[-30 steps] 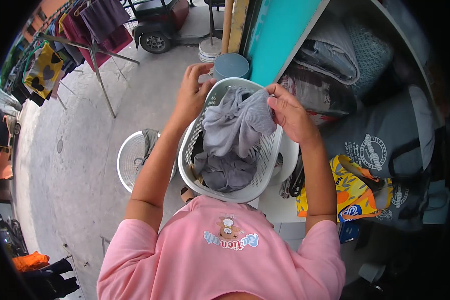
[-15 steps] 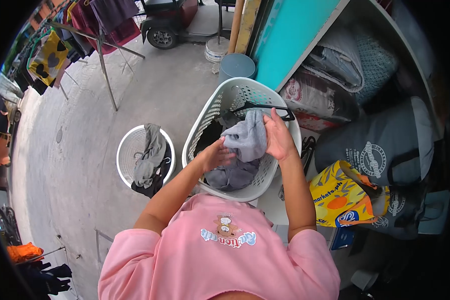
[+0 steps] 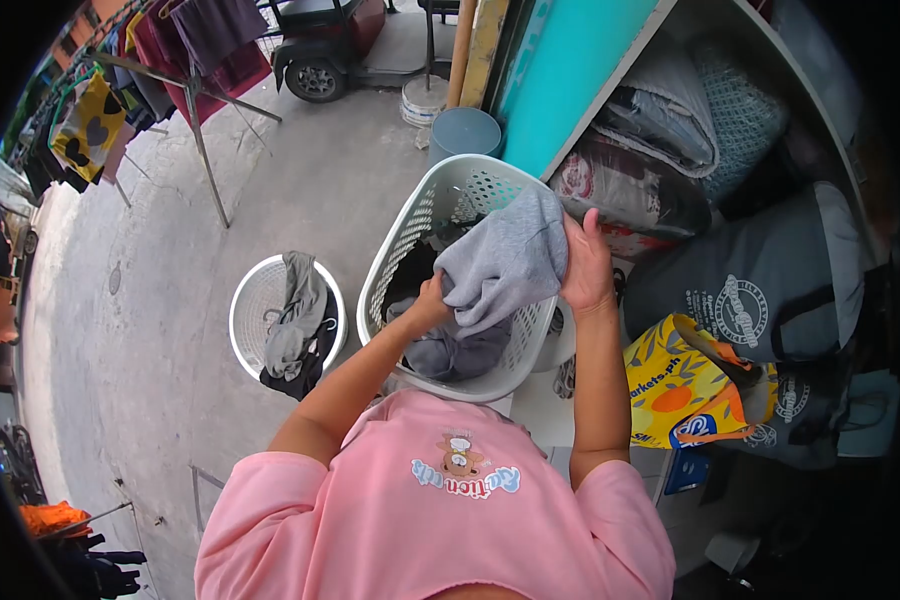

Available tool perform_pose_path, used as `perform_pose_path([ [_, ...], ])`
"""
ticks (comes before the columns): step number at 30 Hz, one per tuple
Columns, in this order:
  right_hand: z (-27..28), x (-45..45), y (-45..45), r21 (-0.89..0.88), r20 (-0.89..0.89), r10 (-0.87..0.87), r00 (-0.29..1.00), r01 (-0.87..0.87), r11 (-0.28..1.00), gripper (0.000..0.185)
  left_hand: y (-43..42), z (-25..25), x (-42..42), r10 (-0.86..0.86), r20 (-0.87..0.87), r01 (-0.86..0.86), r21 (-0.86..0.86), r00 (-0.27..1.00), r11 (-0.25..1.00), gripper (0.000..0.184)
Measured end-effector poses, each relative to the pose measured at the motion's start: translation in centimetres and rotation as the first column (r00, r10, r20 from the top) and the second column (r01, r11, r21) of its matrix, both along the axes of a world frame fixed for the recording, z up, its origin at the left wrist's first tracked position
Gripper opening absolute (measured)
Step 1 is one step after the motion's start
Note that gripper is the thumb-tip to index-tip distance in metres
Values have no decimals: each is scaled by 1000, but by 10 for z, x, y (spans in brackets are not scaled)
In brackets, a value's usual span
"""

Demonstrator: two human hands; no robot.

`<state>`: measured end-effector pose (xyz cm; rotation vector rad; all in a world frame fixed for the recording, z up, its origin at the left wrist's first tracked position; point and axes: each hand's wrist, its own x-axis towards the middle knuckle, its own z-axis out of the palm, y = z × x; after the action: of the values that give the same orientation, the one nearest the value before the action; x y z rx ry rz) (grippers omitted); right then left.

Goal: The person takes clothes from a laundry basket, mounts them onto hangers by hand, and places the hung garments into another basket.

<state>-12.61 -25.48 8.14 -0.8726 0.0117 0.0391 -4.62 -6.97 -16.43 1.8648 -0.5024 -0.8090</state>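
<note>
Grey cloth, held up over the large laundry basket

Item one: grey cloth, bunched and creased, in the air over the right side of the large basket. Its long axis runs aslant: the upper end points away from the person and to their right, the lower end back toward the pink shirt and to the left.

Left hand: clamped on the cloth's left edge. Right hand: palm laid along the right edge, thumb raised clear, not clenched; finger ends hidden by the cloth.

Below, inside the basket: dark clothes, in a heap.

Left of the basket, on the floor: round white basket, with a grey-green garment draped over its far rim and black cloth beside that.

Just beyond the large basket: blue-grey bucket.

To the right: yellow bag, near a big dark grey bag; behind these, plastic-wrapped bedding.

Far left: drying rack, hung with clothes.
</note>
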Motion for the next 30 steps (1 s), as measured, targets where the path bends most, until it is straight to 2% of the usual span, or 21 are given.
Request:
perform_pose_path([
  [1, 8, 1, -5, -1, 0, -2, 1000, 2, 1000, 90, -6, -20, 1, -127, 332, 97, 106, 934, 990, 86],
  [2, 14, 1, -12, 1, 57, 2, 998, -2, 1000, 90, -11, -32, 3, -156, 364, 220, -140, 918, 965, 64],
  [3, 18, 1, -19, 4, 113, 6, 994, -7, 1000, 90, -9, -14, 4, -157, 360, 220, -140, 920, 965, 64],
  [4, 22, 1, -29, -2, 124, -39, 992, 39, 999, 87, -4, 26, 4, -96, 54, 102, -136, 994, 985, 50],
  [5, 25, -1, -41, -9, 136, -84, 987, 86, 996, 83, 2, 64, 5, -16, -255, -9, -95, 967, 995, 37],
  [6, 27, -3, -57, -10, 136, -86, 987, 88, 996, 83, 9, 86, 8, 118, -197, -151, -159, 973, 976, 23],
  [7, 29, -7, -75, -8, 69, -146, 987, 147, 989, 74, 23, 95, 30, 36, -30, -39, -95, 999, 995, 21],
  [8, 31, -13, -93, -9, 5, -207, 978, 207, 978, 66, 35, 93, 52, 122, 117, -99, -183, 986, 978, 18],
  [9, 29, -19, -110, -10, 10, -212, 977, 212, 977, 66, 47, 127, 64, 184, -20, -183, -261, 983, 948, 17],
  [12, 18, -27, -142, 51, -78, -239, 968, 243, 969, 47, 74, 176, 98, 178, 98, -133, -356, 979, 925, 18],
  [14, 10, -28, -143, 53, -71, -260, 963, 264, 963, 46, 75, 198, 105, 194, 118, -129, -416, 974, 900, 18],
  [16, 0, -29, -143, 79, -61, -261, 963, 266, 961, 47, 74, 218, 98, 222, -71, -228, -486, 973, 844, 17],
  [20, 6, -39, -109, 108, -8, -326, 945, 325, 939, 53, 72, 237, 85, 204, -211, -292, -610, 956, 737, 15],
  [22, -5, -42, -87, 106, 26, -304, 952, 300, 948, 57, 75, 242, 75, 233, -36, -224, -455, 972, 862, 13],
  [23, -11, -41, -74, 100, 75, -278, 958, 270, 958, 62, 71, 236, 69, 233, -47, -229, -446, 971, 865, 13],
  [24, -19, -36, -58, 85, 59, -272, 960, 267, 960, 71, 62, 225, 60, 323, 377, -159, -405, 868, 900, 13],
  [25, -22, -33, -46, 78, 58, -220, 974, 216, 973, 79, 52, 213, 50, 330, 731, -109, -333, 598, 936, 14],
  [26, -24, -28, -33, 110, 68, -195, 978, 187, 976, 82, 44, 199, 37, 210, 521, -9, -363, 827, 932, 15],
  [27, -25, -23, -20, 140, 79, -170, 982, 158, 977, 84, 37, 183, 20, 44, 266, 75, -419, 963, 905, 16],
  [29, -28, -15, 4, 134, 79, -175, 981, 164, 977, 86, 22, 155, -7, -210, 127, 239, -306, 969, 921, 17],
  [30, -24, -11, 16, 148, 81, -167, 983, 154, 977, 86, 15, 138, -16, -181, 92, 201, -314, 979, 928, 20],
])
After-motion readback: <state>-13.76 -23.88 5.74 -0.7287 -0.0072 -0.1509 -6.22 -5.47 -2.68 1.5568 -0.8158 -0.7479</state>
